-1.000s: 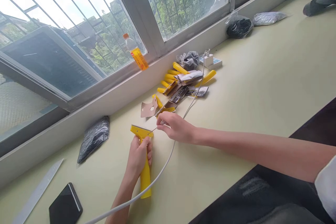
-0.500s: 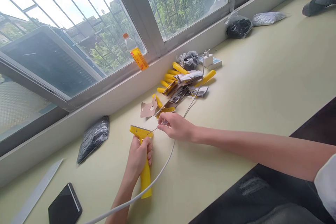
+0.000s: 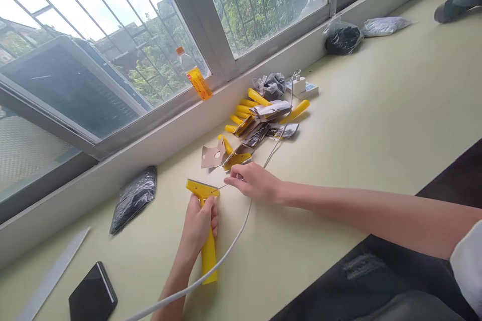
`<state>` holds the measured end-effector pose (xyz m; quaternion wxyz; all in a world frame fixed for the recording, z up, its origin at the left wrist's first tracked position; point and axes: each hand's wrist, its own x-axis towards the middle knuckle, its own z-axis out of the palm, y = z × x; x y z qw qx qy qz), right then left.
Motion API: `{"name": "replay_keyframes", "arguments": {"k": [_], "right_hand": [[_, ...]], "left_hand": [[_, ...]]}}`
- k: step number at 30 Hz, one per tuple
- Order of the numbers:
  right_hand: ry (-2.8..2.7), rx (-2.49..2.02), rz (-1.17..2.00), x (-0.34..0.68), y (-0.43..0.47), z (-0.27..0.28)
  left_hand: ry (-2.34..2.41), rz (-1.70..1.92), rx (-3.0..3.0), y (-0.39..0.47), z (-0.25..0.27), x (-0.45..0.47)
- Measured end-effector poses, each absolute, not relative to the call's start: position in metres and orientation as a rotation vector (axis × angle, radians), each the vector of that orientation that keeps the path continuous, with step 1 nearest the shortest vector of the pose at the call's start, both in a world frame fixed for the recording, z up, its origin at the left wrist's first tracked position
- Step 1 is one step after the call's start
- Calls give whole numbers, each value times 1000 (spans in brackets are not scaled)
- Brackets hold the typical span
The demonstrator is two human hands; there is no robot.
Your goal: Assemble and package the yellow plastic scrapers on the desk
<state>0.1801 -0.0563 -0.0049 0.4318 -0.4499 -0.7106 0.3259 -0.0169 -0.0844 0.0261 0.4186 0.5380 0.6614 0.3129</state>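
My left hand (image 3: 201, 218) is closed round the yellow handle of a scraper (image 3: 209, 256), just below its wide head. The head carries a metal edge along its top and points away from me. Pinched in my right hand (image 3: 253, 180) is a thin metal screwdriver (image 3: 223, 187); its shaft reaches left to the right end of the scraper head, at a screw. Most of the screwdriver's grip is hidden by the fingers. Just beyond my right hand lies another yellow scraper (image 3: 238, 161), beside a brown card (image 3: 213, 155) with a hole.
Several yellow scrapers (image 3: 259, 97) and printed cards are heaped near the window. A white cable (image 3: 244, 220) arcs across the foreground from a charger (image 3: 298, 84). On the left lie a phone (image 3: 93, 293), a metal strip (image 3: 56, 276) and a black bag (image 3: 134, 199). A bottle (image 3: 199, 83) stands on the sill.
My right hand has shifted very slightly, and its fingers have rolled a little round the screwdriver. My left hand and the scraper stay in place.
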Motion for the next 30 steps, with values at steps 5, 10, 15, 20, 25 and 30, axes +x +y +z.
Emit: {"name": "replay_keyframes", "arguments": {"k": [5,10,15,20,25,30], "right_hand": [[-1784,-918,745,178,-57,-7],[-1792,-884,673,177,-56,-10],[-1808,-900,708,176,-55,-13],[-1843,-901,666,175,-57,-14],[-1833,-898,656,175,-56,-15],[-1832,-895,649,175,-55,-15]], "left_hand": [[1701,786,1335,-84,26,-14],[1736,795,1315,-86,27,-13],[1769,795,1324,-89,32,-9],[1796,783,1338,-89,32,-9],[1807,772,1339,-88,29,-14],[1780,772,1313,-87,28,-16]]}}
